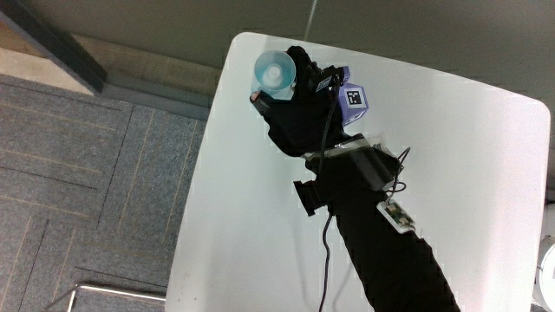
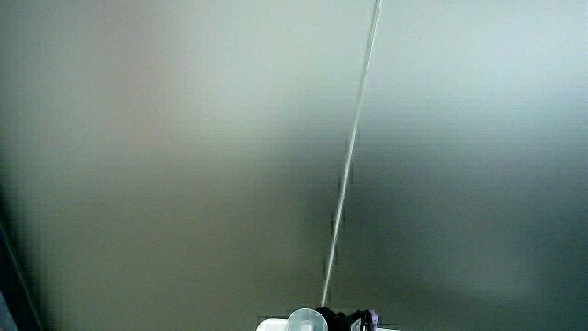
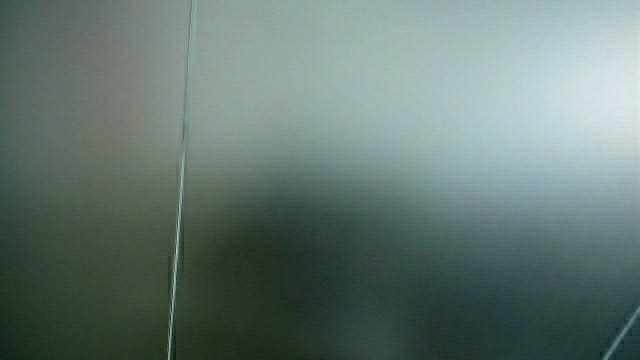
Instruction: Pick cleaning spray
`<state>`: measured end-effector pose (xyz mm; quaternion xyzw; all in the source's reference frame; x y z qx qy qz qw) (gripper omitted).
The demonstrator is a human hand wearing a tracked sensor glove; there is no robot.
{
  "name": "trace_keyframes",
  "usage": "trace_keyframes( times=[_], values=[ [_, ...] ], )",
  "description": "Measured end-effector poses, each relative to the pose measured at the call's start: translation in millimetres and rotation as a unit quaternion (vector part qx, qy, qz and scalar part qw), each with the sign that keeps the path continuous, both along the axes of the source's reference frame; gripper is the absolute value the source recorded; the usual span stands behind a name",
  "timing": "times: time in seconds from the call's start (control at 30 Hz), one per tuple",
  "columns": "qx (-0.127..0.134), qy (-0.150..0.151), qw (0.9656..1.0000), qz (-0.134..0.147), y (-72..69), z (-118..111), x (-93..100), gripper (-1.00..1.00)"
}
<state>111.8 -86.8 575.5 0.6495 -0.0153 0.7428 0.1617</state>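
Note:
In the main view the cleaning spray (image 1: 276,71) stands near a corner of the white table (image 1: 468,173), seen from above as a pale blue round cap with a bit of red beside it. The hand (image 1: 303,108) in its black glove is pressed against the bottle, and its fingers (image 1: 301,59) curl around it. The patterned cube (image 1: 354,99) sits on the back of the hand. The forearm (image 1: 381,251) stretches back toward the person. A side view is mostly pale wall, with only the cap (image 2: 307,320) and a sliver of the hand (image 2: 354,320) showing; the remaining side view shows only wall.
A cable (image 1: 326,251) runs along the forearm from a small box strapped at the wrist (image 1: 368,165). Grey carpet floor (image 1: 87,173) lies past the table's edge beside the bottle.

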Motion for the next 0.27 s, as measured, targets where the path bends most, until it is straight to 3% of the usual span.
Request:
trace_keyframes(
  times=[0.03, 0.13, 0.27],
  values=[
    [0.001, 0.004, 1.0000, -0.001, 0.7, -3, -0.9, 1.00],
    [0.027, -0.023, 0.9993, -0.008, 2.2, -8, -7.7, 1.00],
    [0.047, -0.028, 0.9983, -0.023, 11.3, -12, -19.8, 1.00]
  ],
)
